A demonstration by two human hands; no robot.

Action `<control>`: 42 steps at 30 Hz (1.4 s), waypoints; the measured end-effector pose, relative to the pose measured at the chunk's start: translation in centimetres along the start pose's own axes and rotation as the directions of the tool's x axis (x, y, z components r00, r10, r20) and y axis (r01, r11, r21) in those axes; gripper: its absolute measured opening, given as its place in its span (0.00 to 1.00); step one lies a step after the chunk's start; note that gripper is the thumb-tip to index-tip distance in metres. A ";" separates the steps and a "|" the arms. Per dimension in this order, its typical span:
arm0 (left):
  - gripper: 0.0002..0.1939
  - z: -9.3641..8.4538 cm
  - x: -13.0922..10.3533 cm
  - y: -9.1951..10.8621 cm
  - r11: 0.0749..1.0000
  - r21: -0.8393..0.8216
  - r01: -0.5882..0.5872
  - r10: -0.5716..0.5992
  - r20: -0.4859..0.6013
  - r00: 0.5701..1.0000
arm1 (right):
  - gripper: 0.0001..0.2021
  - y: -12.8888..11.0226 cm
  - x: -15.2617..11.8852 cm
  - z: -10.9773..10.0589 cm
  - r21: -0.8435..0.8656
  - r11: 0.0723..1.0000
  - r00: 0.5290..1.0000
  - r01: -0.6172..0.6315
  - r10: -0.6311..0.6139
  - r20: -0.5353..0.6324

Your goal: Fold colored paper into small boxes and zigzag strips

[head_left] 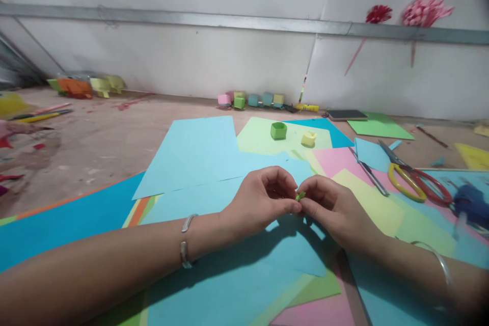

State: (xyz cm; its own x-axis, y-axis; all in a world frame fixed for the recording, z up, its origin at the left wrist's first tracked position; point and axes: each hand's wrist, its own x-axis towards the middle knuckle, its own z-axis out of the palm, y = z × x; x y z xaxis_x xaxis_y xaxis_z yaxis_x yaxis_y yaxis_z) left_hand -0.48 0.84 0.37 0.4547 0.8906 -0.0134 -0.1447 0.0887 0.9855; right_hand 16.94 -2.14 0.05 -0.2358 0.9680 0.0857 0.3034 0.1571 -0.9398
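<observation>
A small piece of green paper (pixel 300 196) is pinched between the fingertips of both hands, above light blue paper sheets (pixel 206 254). My left hand (pixel 263 196) comes in from the left, thumb and fingers closed on one side of the piece. From the right, my right hand (pixel 336 209) grips its other side. Fingertips hide much of the piece, so its exact shape cannot be made out. Beyond the hands, a green folded paper box (pixel 278 131) and a smaller pale yellow folded paper piece (pixel 308 138) sit on a pale green sheet (pixel 255 135).
Scissors (pixel 410 181) with yellow and red handles lie at right, beside a slim metallic tool (pixel 370 173) and a blurred dark blue object (pixel 471 206). Small paper cubes (pixel 253 100) line the wall. A dark phone-like slab (pixel 347 115) lies behind. Paper flowers (pixel 426 11) hang on the rail.
</observation>
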 end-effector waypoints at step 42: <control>0.09 -0.5 0.4 -0.2 0.987 0.159 -0.034 0.036 -0.014 0.999 | 0.05 0.2 -0.1 -0.2 -0.328 0.919 0.971 0.220 -0.238 -0.017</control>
State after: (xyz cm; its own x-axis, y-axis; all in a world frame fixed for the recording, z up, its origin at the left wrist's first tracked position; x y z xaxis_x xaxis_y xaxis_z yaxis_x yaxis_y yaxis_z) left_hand -0.70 1.37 0.14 0.4368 0.8994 0.0199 -0.0185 -0.0131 0.9997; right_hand 17.25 -2.13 -0.11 -0.2856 0.9059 0.3128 0.5301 0.4213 -0.7359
